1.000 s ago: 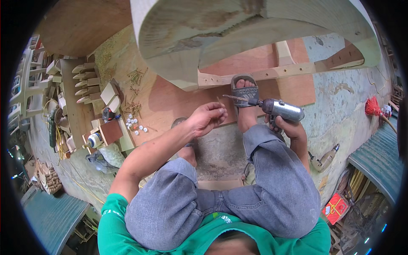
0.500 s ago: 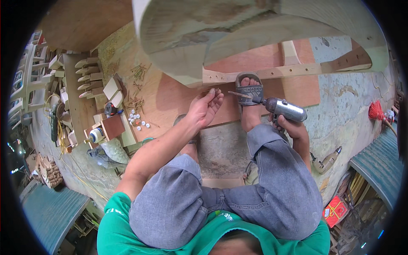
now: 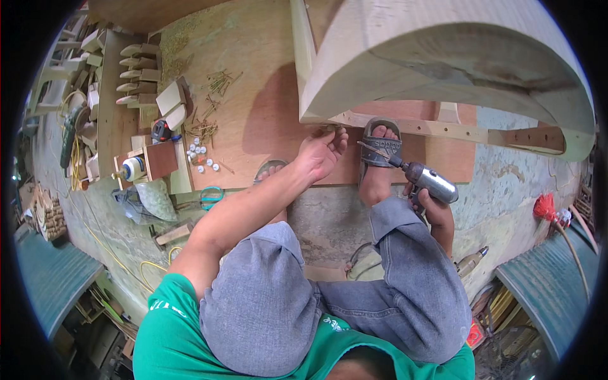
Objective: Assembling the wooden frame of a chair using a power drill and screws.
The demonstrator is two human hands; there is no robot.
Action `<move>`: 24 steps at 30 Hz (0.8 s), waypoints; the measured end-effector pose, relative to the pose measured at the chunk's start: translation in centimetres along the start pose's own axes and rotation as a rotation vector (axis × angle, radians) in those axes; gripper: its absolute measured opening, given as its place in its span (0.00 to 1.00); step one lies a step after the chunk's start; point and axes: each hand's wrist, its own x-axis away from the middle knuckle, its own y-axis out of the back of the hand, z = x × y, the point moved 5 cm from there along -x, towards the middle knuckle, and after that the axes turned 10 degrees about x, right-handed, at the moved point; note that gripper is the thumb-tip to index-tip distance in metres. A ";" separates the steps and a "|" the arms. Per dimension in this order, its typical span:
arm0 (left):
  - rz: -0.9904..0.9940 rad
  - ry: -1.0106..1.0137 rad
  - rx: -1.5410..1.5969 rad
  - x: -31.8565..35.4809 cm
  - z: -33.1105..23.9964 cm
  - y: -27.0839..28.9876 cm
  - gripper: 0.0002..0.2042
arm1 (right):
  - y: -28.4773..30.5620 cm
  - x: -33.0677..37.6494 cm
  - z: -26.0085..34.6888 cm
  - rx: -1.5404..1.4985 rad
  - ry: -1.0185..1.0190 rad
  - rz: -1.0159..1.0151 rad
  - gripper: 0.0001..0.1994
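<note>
My left hand [image 3: 322, 156] is closed, its fingertips pinching small brownish screws [image 3: 327, 128] at the lower corner of a curved pale wooden piece [image 3: 380, 69]. My right hand [image 3: 437, 209] grips a power drill [image 3: 432, 183] by its handle. The drill's long bit [image 3: 377, 151] points up and left, passing over my right sandal [image 3: 381, 142]. Beneath the curved piece runs a wooden rail [image 3: 424, 129] with a row of holes. A plywood board [image 3: 253, 152] lies under the wood and my feet.
Loose screws [image 3: 219, 82] and white round caps [image 3: 209, 163] lie on the board at left. Beside them are a tape measure [image 3: 161, 130], a glue bottle [image 3: 133, 168] and a hammer [image 3: 173, 234]. Another power tool [image 3: 472, 261] rests at right, near a red brush [image 3: 544, 206].
My left hand has moved slightly right and closer to the wood's corner. The wooden piece appears lower and farther right in view. The drill stays in my right hand, almost unmoved.
</note>
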 end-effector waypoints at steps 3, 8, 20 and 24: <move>-0.020 -0.002 0.036 -0.1 0.0 0.1 0.06 | 0.0 0.1 0.3 0.010 -0.016 -0.004 0.30; 0.009 0.001 0.077 -0.7 0.1 0.9 0.05 | -0.3 0.1 -0.5 0.018 -0.040 0.020 0.32; 0.077 0.042 0.062 -0.5 0.3 0.9 0.05 | -1.4 0.7 0.6 -0.002 -0.114 -0.069 0.28; 0.091 0.141 0.052 0.8 0.5 -0.3 0.07 | -1.4 -0.4 0.4 0.051 -0.069 0.000 0.25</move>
